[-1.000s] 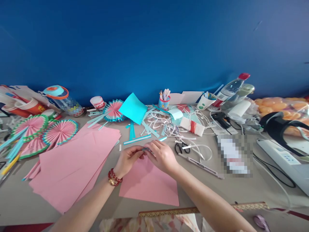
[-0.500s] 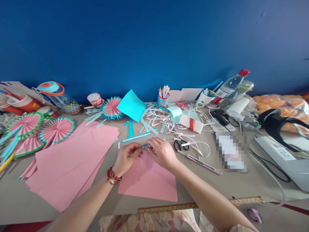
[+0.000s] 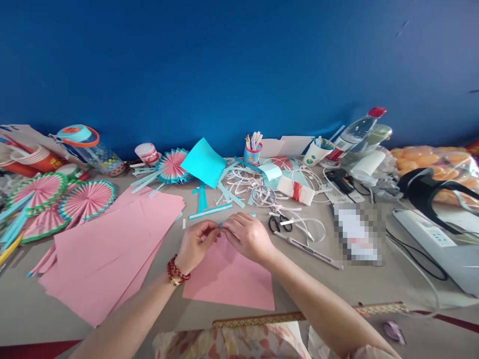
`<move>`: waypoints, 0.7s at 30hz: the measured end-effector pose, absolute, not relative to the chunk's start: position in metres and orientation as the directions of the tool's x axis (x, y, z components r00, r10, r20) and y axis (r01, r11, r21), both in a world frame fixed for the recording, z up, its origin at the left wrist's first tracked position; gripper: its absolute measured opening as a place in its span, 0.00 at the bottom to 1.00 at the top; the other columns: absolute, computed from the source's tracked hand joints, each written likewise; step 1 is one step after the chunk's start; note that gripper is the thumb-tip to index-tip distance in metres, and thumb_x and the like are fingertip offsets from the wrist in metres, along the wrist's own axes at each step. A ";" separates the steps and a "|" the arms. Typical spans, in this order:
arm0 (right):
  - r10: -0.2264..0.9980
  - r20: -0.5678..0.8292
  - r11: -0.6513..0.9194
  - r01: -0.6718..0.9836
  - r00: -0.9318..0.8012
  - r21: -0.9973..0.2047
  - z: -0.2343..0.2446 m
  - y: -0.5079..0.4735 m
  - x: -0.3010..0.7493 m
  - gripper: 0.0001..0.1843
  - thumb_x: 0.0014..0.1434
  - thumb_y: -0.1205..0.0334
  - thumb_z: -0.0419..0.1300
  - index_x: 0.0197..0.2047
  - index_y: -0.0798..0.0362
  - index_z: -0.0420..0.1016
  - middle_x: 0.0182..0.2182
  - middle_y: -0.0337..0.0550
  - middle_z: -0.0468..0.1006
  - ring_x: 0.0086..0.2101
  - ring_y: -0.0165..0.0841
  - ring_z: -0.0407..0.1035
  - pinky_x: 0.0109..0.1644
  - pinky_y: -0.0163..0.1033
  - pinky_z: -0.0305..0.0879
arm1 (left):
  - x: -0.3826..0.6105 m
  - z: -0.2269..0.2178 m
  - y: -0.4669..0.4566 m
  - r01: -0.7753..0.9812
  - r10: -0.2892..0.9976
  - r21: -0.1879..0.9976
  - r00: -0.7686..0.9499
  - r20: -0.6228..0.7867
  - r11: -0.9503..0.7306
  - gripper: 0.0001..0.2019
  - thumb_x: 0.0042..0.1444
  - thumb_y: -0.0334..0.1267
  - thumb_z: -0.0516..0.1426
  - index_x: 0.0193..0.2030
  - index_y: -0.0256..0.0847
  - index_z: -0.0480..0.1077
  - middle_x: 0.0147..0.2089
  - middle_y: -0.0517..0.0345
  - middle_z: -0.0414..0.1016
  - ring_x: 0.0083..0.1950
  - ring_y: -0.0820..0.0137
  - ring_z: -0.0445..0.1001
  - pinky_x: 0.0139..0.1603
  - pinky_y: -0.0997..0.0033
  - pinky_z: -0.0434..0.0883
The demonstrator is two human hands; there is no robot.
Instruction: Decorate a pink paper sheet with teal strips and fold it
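Note:
My left hand [image 3: 197, 244], with red bead bracelets at the wrist, pinches a small blue paper strip [image 3: 220, 226]. From the other side my right hand [image 3: 247, 236] closes its fingertips on the same strip, covering most of it. Both hands are over the far edge of a pink paper sheet [image 3: 234, 281] lying flat on the table. Just beyond the fingers lies a long blue strip with a white band [image 3: 210, 211]. Black-handled scissors [image 3: 280, 223] and a pale utility knife [image 3: 314, 253] rest to the right of my right hand.
Left lie a stack of pink sheets [image 3: 112, 244] and folded paper fans [image 3: 88, 200]. A blue sheet [image 3: 204, 162], tangled white strips [image 3: 243, 180] and a pen cup [image 3: 253, 153] stand toward the wall. Rightward are a bottle [image 3: 354, 134], a glue gun [image 3: 339, 180] and a power strip [image 3: 436, 234].
My fingertips have drawn closer together, so less of the blue strip shows between them. The pink sheet and the other things stay in place.

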State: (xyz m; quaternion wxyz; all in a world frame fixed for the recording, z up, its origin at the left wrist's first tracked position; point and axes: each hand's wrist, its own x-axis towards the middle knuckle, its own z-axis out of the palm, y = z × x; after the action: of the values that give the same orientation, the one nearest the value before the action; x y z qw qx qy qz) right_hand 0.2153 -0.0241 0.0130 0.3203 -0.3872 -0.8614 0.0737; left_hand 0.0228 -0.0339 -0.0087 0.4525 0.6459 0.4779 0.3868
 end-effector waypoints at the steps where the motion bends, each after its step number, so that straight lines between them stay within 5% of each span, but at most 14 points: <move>1: 0.714 0.496 0.689 0.623 -0.494 -0.370 0.014 -0.024 0.215 0.09 0.67 0.63 0.53 0.38 0.52 0.73 0.33 0.44 0.78 0.35 0.34 0.70 0.40 0.39 0.64 | 0.023 -0.008 -0.034 0.282 0.966 0.948 0.246 0.077 -0.148 0.09 0.62 0.41 0.56 0.33 0.39 0.72 0.30 0.60 0.74 0.31 0.73 0.73 0.34 0.76 0.70; 21: 0.723 0.456 0.686 0.618 -0.519 -0.384 0.016 -0.024 0.216 0.09 0.65 0.67 0.53 0.37 0.51 0.74 0.32 0.44 0.79 0.34 0.33 0.70 0.40 0.38 0.64 | 0.025 -0.002 -0.036 0.350 0.956 0.909 0.256 0.141 -0.227 0.09 0.62 0.39 0.54 0.33 0.40 0.72 0.30 0.59 0.74 0.30 0.73 0.72 0.33 0.77 0.70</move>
State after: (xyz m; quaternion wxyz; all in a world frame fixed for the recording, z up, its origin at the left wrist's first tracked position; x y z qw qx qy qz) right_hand 0.2158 -0.0239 0.0156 0.3017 -0.3867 -0.8671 0.0866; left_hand 0.0252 -0.0361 -0.0016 0.3985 0.6848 0.4770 0.3803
